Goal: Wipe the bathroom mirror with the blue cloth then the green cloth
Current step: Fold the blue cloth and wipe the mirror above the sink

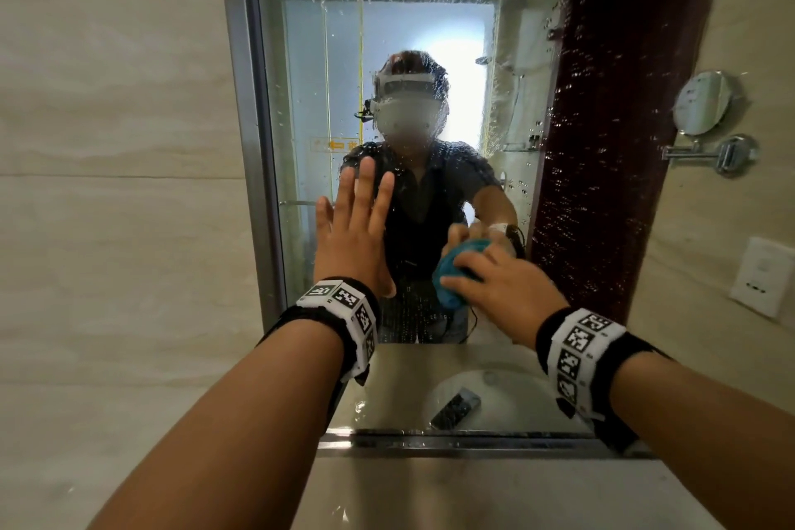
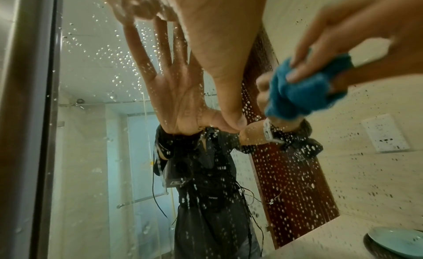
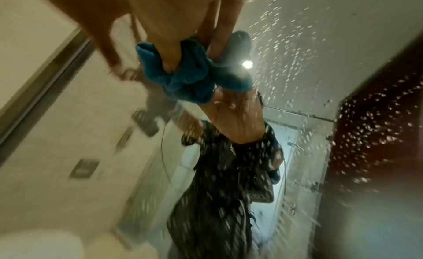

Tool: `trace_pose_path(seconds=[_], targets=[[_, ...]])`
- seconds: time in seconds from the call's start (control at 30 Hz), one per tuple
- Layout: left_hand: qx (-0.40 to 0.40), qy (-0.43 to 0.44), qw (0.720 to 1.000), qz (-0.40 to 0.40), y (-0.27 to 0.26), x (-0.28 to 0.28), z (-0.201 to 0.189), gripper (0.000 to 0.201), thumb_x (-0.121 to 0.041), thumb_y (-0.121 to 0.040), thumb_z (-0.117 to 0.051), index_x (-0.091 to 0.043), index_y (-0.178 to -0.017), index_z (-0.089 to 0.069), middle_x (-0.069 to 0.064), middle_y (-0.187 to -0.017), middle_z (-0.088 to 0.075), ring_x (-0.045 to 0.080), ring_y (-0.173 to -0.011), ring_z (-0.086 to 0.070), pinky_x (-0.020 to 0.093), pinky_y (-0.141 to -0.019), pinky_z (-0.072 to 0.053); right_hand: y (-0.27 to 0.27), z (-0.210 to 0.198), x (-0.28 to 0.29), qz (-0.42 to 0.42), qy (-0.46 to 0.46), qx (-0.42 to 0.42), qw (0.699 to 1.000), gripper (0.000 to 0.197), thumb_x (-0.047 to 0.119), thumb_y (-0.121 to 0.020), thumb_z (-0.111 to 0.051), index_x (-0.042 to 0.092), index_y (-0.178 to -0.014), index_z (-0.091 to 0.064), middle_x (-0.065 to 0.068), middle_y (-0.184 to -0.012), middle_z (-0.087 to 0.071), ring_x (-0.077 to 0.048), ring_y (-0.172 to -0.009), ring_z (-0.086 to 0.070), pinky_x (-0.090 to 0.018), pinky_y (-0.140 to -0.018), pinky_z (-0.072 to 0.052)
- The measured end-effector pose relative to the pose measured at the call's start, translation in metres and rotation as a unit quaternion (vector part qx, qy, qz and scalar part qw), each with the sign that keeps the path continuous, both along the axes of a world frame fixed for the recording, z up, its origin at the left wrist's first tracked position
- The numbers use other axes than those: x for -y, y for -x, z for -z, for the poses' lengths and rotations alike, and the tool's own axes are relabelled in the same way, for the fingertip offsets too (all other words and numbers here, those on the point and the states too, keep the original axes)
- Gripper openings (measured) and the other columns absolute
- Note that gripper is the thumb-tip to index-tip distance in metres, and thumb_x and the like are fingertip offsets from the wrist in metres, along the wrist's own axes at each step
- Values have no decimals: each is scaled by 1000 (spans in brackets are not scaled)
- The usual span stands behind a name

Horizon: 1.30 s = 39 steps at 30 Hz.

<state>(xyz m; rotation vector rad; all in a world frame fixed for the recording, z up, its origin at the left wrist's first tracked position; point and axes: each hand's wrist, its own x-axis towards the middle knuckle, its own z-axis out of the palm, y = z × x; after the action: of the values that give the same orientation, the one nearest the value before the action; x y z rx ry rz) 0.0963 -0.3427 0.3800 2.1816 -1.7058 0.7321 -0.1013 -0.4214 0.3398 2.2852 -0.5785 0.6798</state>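
The bathroom mirror [image 1: 430,34] fills the centre of the head view, and water drops are seen on most of its glass: along the top, over the dark red reflection at the right, and across the middle. From this it is judged that the wiping with the first cloth is only at its beginning and that most of the surface is still to be done.

The left hand [image 1: 352,228] is laid flat against the glass at the centre left of the head view, fingers straight and spread, and nothing is held in it. It seems to be used only as a support.

The right hand [image 1: 503,284] is seen just right of centre. Its fingers are curled over the blue cloth [image 1: 451,275], which is bunched into a ball and pressed on the lower middle of the mirror. In the right wrist view the cloth [image 3: 190,76] is gripped between the fingers and is touching the glass.

The green cloth is not found in any view, so the second pass is judged as not yet started. At the bottom of the head view, the reflection of a sink [image 1: 486,396] is seen in the mirror.
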Motion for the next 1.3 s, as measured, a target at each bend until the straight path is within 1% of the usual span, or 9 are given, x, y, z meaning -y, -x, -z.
trace_pose_path(seconds=[0.1,0.2,0.5,0.63,0.77,0.87,1.0,1.17,1.3], targets=[[-1,-2,1000,2,-1,0,0,139,-50,-65,-78,-21,-133,40,7,-146,41,29,-137,32,52,-116,2,-3,-30,1,-17,-29,161,986,45,16,-65,-83,19,-108,-68,-8,-107,-61,-33,-87,-57,-36,-58,-53],[-2,1,1000,5,-2,0,0,140,-50,-65,-78,-21,-131,41,5,-142,45,28,-136,33,51,-116,4,-7,-36,1,-20,-34,228,973,39,15,-71,-79,18,-108,-68,-8,-109,-60,-35,-90,-55,-37,-61,-52],[11,17,1000,-11,0,2,2,137,-49,-67,-76,-19,-135,38,7,-147,39,28,-138,29,51,-117,1,2,55,5,30,-45,32,998,70,22,-36,-94,25,-102,-70,-4,-102,-63,-27,-87,-60,-30,-49,-55],[23,5,1000,-6,-2,-2,-2,135,-51,-67,-76,-18,-141,32,8,-148,37,28,-139,29,51,-116,3,1,61,2,19,-60,58,996,64,18,-39,-94,22,-98,-70,-5,-106,-63,-27,-91,-61,-33,-53,-57],[47,28,998,12,-5,-8,5,136,-64,-63,-72,-22,-143,29,5,-148,38,23,-135,34,51,-111,13,-2,25,-3,-8,-58,133,989,53,8,-54,-87,17,-102,-69,-5,-108,-63,-29,-95,-62,-41,-60,-57],[58,22,998,29,2,-13,27,134,-65,-65,-69,-21,-143,30,5,-147,40,24,-136,34,49,-112,14,-10,-8,-6,-32,-44,218,974,40,7,-66,-80,13,-103,-68,-7,-108,-64,-33,-93,-60,-42,-67,-56],[31,-24,999,30,9,-16,63,130,-61,-69,-68,-20,-143,30,5,-147,41,26,-136,34,48,-114,13,-21,-10,-3,-7,-24,235,972,38,11,-71,-77,13,-108,-67,-9,-115,-61,-35,-96,-55,-43,-70,-55],[9,-33,999,20,5,-12,82,125,-54,-77,-66,-20,-138,38,8,-145,44,26,-134,37,49,-116,10,-32,46,5,-24,-10,91,995,71,8,-49,-89,16,-115,-64,-11,-120,-58,-31,-104,-48,-47,-73,-55],[-12,-46,999,20,9,-3,89,127,-54,-77,-66,-17,-133,42,9,-143,46,29,-133,38,50,-116,8,-23,86,12,-42,-34,39,998,54,8,-60,-82,11,-112,-67,-12,-116,-60,-32,-99,-62,-47,-74,-56]])
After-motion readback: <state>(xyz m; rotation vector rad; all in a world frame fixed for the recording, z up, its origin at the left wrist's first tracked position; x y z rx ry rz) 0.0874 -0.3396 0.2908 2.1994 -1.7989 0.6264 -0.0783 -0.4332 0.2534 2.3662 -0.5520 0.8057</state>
